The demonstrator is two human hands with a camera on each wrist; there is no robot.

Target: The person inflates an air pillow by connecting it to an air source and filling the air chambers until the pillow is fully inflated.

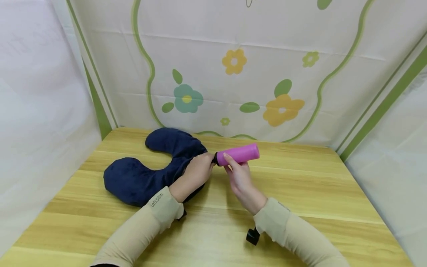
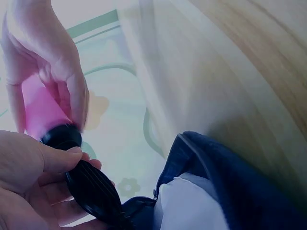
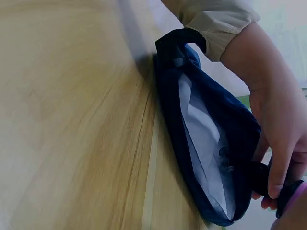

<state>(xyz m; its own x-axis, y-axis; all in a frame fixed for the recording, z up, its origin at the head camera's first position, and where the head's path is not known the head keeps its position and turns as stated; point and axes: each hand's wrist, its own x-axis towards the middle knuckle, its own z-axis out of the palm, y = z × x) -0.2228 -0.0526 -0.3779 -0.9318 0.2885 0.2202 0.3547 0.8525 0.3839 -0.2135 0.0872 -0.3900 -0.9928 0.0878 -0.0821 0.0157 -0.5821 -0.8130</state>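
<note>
Plainly, the right hand (image 1: pixel 241 180) grips the pink cylinder (image 1: pixel 245 152), whose free end juts past its fingers, away from the left hand (image 1: pixel 199 170). Just beside it, the left hand pinches the black ribbed piece (image 2: pixel 93 189) at the cylinder's end. Left of that hand lies the navy neck pillow (image 1: pixel 131 180), its opening showing white lining (image 2: pixel 189 203).

- Over on the worktop's (image 1: pixel 317 200) left half lies the neck pillow (image 1: pixel 133 181), an inner layer (image 3: pixel 201 129) inside its open cover.
- There's the pump (image 1: pixel 238 154), right of the pillow, up above the worktop, in the right hand (image 1: pixel 240 178).
- The left hand (image 1: pixel 199 170) is between pillow and right hand, fingers round the connector (image 2: pixel 93 189) at the pump's left end.
- Behind the worktop hangs a curtain (image 1: pixel 213 85); sheets (image 1: pixel 40 111) flank both sides.
</note>
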